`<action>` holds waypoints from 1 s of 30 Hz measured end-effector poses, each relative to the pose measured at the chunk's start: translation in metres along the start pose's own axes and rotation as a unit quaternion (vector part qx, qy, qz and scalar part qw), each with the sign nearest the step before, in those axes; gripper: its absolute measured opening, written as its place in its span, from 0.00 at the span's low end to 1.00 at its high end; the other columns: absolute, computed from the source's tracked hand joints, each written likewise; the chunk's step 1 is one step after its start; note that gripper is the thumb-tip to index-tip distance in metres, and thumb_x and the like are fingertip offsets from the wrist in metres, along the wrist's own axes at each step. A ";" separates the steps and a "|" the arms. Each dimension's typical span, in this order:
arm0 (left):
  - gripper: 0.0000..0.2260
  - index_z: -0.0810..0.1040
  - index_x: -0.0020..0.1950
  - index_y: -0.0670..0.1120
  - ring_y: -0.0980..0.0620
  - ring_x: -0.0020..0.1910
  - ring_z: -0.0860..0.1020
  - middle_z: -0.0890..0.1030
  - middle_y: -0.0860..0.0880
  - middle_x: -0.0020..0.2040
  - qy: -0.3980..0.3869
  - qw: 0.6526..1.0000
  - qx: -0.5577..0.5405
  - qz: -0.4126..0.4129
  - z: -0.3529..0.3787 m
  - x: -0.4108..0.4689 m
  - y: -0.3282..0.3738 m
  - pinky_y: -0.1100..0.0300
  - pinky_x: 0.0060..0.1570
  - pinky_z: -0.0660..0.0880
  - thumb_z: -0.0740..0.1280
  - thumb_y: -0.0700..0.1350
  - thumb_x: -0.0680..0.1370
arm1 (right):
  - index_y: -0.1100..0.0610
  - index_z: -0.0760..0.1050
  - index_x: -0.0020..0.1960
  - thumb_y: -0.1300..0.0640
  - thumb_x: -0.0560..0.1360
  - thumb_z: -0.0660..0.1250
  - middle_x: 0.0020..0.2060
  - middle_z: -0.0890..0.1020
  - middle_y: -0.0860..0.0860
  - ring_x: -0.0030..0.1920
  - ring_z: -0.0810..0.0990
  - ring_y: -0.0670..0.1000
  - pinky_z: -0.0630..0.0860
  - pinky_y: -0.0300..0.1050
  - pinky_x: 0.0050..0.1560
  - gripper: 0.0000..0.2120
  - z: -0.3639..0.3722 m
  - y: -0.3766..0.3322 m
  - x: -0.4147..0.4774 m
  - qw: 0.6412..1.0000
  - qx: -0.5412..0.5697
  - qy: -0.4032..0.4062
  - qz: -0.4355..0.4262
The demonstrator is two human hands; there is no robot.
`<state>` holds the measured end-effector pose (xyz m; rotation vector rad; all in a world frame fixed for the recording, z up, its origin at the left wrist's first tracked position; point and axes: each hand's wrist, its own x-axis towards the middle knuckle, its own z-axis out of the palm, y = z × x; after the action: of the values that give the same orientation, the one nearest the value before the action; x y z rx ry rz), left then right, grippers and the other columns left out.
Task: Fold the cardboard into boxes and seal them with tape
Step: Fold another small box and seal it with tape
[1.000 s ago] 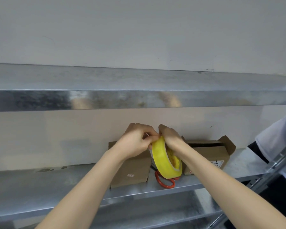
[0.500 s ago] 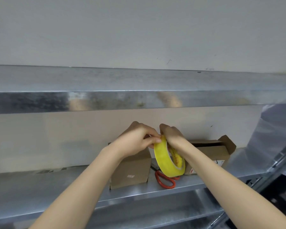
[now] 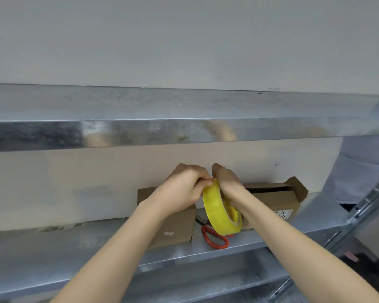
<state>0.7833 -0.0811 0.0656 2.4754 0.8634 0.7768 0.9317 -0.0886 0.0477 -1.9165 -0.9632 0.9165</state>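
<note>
A yellow tape roll (image 3: 217, 213) hangs on edge above the metal shelf, held at its top by both hands. My left hand (image 3: 182, 189) pinches the roll's upper rim with thumb and fingers. My right hand (image 3: 228, 182) grips the top of the roll from the other side. Behind my left forearm stands a small closed cardboard box (image 3: 175, 226). To the right, behind my right arm, lies a second cardboard box (image 3: 276, 197) with its end flaps open.
Red-handled scissors (image 3: 214, 237) lie on the galvanised shelf (image 3: 74, 252) between the two boxes. Another metal shelf (image 3: 140, 132) runs overhead. A person in light clothing (image 3: 363, 167) stands at the right edge by the rack upright (image 3: 368, 206).
The tape roll has dropped slightly and tilted between my hands. The person at the right has moved closer into view.
</note>
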 end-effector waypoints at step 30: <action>0.05 0.85 0.50 0.49 0.66 0.39 0.81 0.83 0.60 0.43 -0.022 0.989 -0.134 -0.066 -0.008 0.000 -0.003 0.73 0.46 0.73 0.71 0.45 0.76 | 0.57 0.65 0.29 0.52 0.73 0.55 0.16 0.68 0.49 0.25 0.66 0.53 0.64 0.45 0.33 0.16 -0.008 -0.009 -0.003 1.000 -0.018 0.002 -0.021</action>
<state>0.7767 -0.0779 0.0705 2.1688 0.8389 0.7367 0.9340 -0.0902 0.0596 -1.9192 -1.0200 0.8757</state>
